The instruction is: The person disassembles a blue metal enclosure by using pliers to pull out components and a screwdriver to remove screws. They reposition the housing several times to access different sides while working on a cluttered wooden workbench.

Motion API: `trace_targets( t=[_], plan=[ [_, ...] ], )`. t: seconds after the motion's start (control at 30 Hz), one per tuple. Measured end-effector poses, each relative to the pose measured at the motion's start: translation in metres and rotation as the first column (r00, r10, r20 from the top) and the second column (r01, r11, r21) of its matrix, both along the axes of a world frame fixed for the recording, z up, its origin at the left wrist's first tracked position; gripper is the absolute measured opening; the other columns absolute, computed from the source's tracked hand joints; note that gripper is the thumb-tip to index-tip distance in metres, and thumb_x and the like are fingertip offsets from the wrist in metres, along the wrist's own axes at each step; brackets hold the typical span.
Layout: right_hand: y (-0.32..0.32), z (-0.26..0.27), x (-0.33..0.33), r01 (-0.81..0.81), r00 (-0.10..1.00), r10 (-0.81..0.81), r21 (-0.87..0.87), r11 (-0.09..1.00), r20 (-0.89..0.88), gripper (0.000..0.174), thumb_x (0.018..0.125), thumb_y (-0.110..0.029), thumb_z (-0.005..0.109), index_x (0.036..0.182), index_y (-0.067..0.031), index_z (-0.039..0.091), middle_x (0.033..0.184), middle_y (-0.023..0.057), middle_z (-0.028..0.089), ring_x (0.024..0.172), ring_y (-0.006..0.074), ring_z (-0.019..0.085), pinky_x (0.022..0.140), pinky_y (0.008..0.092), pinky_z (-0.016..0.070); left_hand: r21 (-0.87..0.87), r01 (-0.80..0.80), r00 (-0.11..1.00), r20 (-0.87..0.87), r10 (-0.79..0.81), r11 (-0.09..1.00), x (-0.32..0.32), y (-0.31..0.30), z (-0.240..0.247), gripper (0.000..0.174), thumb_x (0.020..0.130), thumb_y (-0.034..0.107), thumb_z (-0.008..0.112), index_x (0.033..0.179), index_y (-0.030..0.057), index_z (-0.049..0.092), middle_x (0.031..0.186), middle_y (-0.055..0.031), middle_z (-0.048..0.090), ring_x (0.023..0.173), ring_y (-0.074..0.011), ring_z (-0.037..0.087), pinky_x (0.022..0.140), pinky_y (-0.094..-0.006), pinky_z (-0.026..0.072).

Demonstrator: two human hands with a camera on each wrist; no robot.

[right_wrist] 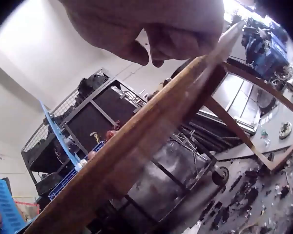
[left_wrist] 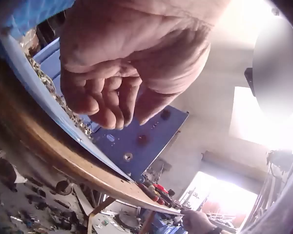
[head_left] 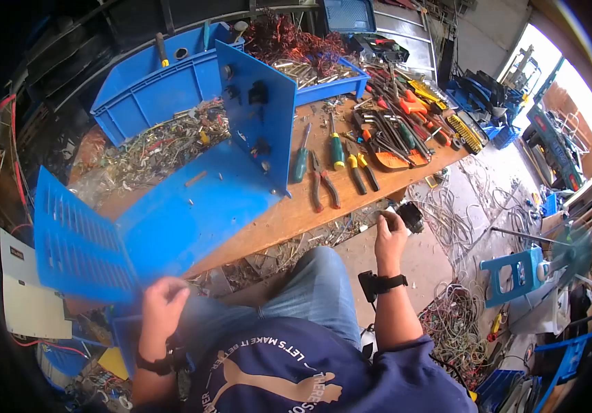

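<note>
A bent blue metal sheet (head_left: 192, 206) lies on the wooden table, with an upright panel (head_left: 261, 117) bearing black fittings and a slotted flap (head_left: 82, 234). My left hand (head_left: 163, 310) is beside the slotted flap's lower corner; its fingers (left_wrist: 107, 107) curl loosely around nothing. Beyond the table's front edge, my right hand (head_left: 391, 241) has its thumb near its bent fingers. A black object (head_left: 410, 216) appears right beside those fingertips in the head view; contact cannot be told. The right wrist view shows nothing held by the right hand (right_wrist: 156, 29).
Pliers (head_left: 323, 182), screwdrivers (head_left: 337, 151) and hex keys (head_left: 395, 138) lie on the table's right part. Behind are a blue bin (head_left: 158, 89), scrap bits (head_left: 172, 138) and a tray of copper wire (head_left: 334, 86). Wires (head_left: 457, 313) and a blue stool (head_left: 512, 275) are on the right.
</note>
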State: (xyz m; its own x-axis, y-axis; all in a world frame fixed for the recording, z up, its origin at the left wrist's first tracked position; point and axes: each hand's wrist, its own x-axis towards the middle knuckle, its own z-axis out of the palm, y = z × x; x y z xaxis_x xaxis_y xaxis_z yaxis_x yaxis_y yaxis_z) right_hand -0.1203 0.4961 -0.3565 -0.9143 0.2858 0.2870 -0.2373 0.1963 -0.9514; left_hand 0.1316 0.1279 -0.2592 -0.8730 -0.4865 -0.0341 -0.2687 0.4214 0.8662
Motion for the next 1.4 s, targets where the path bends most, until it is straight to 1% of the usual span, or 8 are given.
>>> trace_targets(
  t=[0.23, 0.27, 0.6, 0.7, 0.8, 0.97, 1.23, 1.4],
  plan=[
    [-0.026, 0.025, 0.013, -0.074, 0.995, 0.08, -0.115, 0.991, 0.053, 0.015, 0.085, -0.008, 0.057, 0.094, 0.0045, 0.06, 0.074, 0.0036, 0.06, 0.065, 0.0089, 0.054, 0.06, 0.0226, 0.0435, -0.101, -0.158, 0.987, -0.046, 0.154, 0.982, 0.079, -0.013, -0.01, 0.005, 0.076, 0.0, 0.062, 0.081, -0.0015, 0.061, 0.075, -0.0043, 0.061, 0.069, -0.0107, 0.056, 0.064, -0.0259, 0.0455],
    [-0.027, 0.012, 0.006, -0.059, 0.997, 0.056, -0.059, 0.997, -0.049, 0.015, 0.084, -0.008, 0.058, 0.093, 0.0047, 0.061, 0.075, 0.0047, 0.062, 0.066, 0.0097, 0.056, 0.062, 0.0235, 0.0448, -0.112, -0.174, 0.984, -0.059, 0.169, 0.978, 0.089, -0.02, -0.017, 0.005, 0.077, 0.0, 0.061, 0.082, -0.002, 0.06, 0.074, -0.0044, 0.06, 0.068, -0.0106, 0.055, 0.063, -0.0256, 0.0448],
    [-0.033, 0.016, 0.042, -0.097, 0.995, 0.098, 0.006, 0.995, -0.021, 0.017, 0.083, -0.008, 0.058, 0.094, 0.0045, 0.061, 0.078, 0.0084, 0.064, 0.07, 0.0124, 0.059, 0.067, 0.0252, 0.047, -0.098, -0.287, 0.94, -0.22, 0.26, 0.953, 0.134, -0.025, -0.012, 0.002, 0.081, -0.002, 0.057, 0.083, -0.0003, 0.057, 0.069, 0.0001, 0.054, 0.061, -0.0066, 0.049, 0.057, -0.0216, 0.0396],
    [-0.027, 0.019, 0.052, -0.133, 0.991, 0.133, 0.025, 0.991, -0.013, 0.017, 0.082, -0.008, 0.058, 0.095, 0.0043, 0.061, 0.078, 0.0078, 0.063, 0.07, 0.013, 0.059, 0.067, 0.0258, 0.0472, -0.083, -0.249, 0.957, -0.174, 0.232, 0.965, 0.141, -0.025, -0.013, 0.006, 0.08, 0.001, 0.059, 0.086, -0.0019, 0.06, 0.077, -0.0046, 0.06, 0.071, -0.0099, 0.055, 0.066, -0.025, 0.045],
    [-0.021, 0.054, 0.068, -0.15, 0.986, 0.149, 0.003, 0.989, 0.073, 0.017, 0.082, -0.007, 0.058, 0.094, 0.0049, 0.061, 0.077, 0.0073, 0.063, 0.069, 0.0123, 0.058, 0.065, 0.0254, 0.0465, -0.062, -0.237, 0.961, -0.162, 0.224, 0.97, 0.142, -0.017, -0.012, 0.007, 0.08, 0.0, 0.06, 0.086, -0.0017, 0.06, 0.075, -0.0043, 0.06, 0.067, -0.0102, 0.056, 0.062, -0.0252, 0.0453],
    [-0.013, 0.061, 0.062, -0.145, 0.987, 0.153, 0.136, 0.98, -0.053, 0.016, 0.081, -0.006, 0.059, 0.09, 0.0071, 0.062, 0.077, 0.009, 0.064, 0.069, 0.0129, 0.058, 0.064, 0.0258, 0.0461, -0.042, -0.164, 0.974, -0.166, 0.155, 0.986, 0.145, -0.016, -0.034, 0.006, 0.078, 0.001, 0.062, 0.083, -0.0016, 0.061, 0.073, -0.0045, 0.06, 0.066, -0.0108, 0.056, 0.063, -0.0254, 0.0455],
    [-0.059, 0.071, 0.067, -0.32, 0.945, 0.326, 0.252, 0.913, 0.017, 0.017, 0.08, -0.007, 0.06, 0.091, 0.0057, 0.062, 0.079, 0.0088, 0.065, 0.072, 0.0137, 0.06, 0.069, 0.0263, 0.0474, -0.12, 0.107, 0.98, 0.183, -0.084, 0.987, 0.166, -0.028, -0.04, 0.024, 0.073, 0.015, 0.069, 0.089, -0.0023, 0.063, 0.081, -0.0161, 0.065, 0.075, -0.0261, 0.064, 0.07, -0.0345, 0.049],
    [-0.098, 0.086, 0.077, -0.412, 0.906, 0.421, 0.353, 0.84, 0.054, 0.017, 0.08, -0.01, 0.06, 0.09, 0.0033, 0.063, 0.077, 0.0089, 0.065, 0.071, 0.014, 0.061, 0.068, 0.0273, 0.0477, -0.1, 0.042, 0.983, 0.181, -0.023, 0.994, 0.175, -0.038, -0.048, 0.024, 0.074, 0.017, 0.068, 0.089, -0.001, 0.063, 0.08, -0.016, 0.064, 0.075, -0.0267, 0.063, 0.068, -0.0349, 0.0482]
  ],
)
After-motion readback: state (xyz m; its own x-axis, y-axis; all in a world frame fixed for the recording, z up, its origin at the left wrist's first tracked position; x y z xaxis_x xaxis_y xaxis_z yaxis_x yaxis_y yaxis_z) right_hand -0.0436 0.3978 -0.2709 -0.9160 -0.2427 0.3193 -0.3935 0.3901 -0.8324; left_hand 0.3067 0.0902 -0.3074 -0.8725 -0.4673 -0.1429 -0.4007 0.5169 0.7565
